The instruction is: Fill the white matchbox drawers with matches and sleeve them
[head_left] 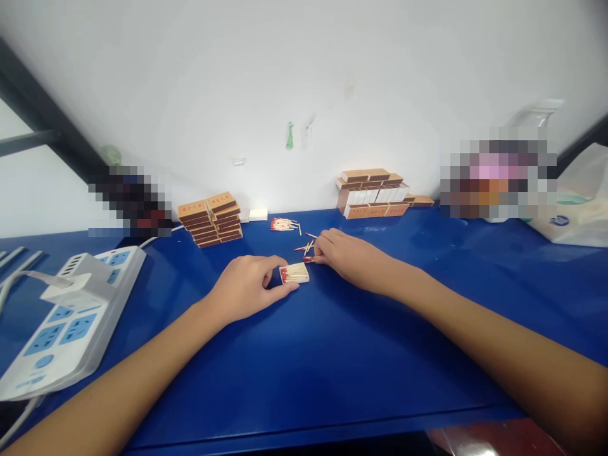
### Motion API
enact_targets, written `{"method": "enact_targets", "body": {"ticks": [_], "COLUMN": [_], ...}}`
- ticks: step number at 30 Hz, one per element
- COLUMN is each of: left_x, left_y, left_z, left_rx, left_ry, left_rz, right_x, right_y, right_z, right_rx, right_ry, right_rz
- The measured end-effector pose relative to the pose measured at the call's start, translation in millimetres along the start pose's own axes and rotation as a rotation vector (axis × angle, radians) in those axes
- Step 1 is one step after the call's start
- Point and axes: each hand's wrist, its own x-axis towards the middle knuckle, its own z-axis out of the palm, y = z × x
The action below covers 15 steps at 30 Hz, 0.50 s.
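My left hand (249, 286) grips the left end of a small white matchbox tray (305, 278) between thumb and fingers. Red-headed matches (295, 271) lie inside the tray. Just to its right, my right hand (338, 253) is closed in a pinch on several matches (310, 259), their red heads pointing left toward the tray. A few loose matches (304, 246) are scattered on the blue table behind the tray. Farther back lies a bigger pile of matches (285, 224), most heads to the left.
Stacked matchboxes (211, 221) stand at the back left, with a pale box (258, 215) beside them. More stacked matchboxes (373, 196) are against the wall at right. A white power strip (90, 316) occupies the left side; a plastic bag (577, 202) sits far right.
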Motion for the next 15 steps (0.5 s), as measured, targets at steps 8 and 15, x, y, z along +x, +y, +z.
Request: {"method": "enact_targets", "body": {"ticks": [8,15], "left_x": [2.0,1.2], "left_y": [0.2,-1.6], "left_z": [-1.1,-0.6], "left_rx": [-0.008,-0.020], "left_ry": [-0.005,-0.003], "left_rz": [-0.009,0.000], "right_x": [-0.5,-2.7], "right_y": [0.6,6.6], "right_z": [2.6,1.5], "right_rx": [-0.035,-0.030], "right_ry": [0.003,0.016], "right_rz": [0.013,0.009]}}
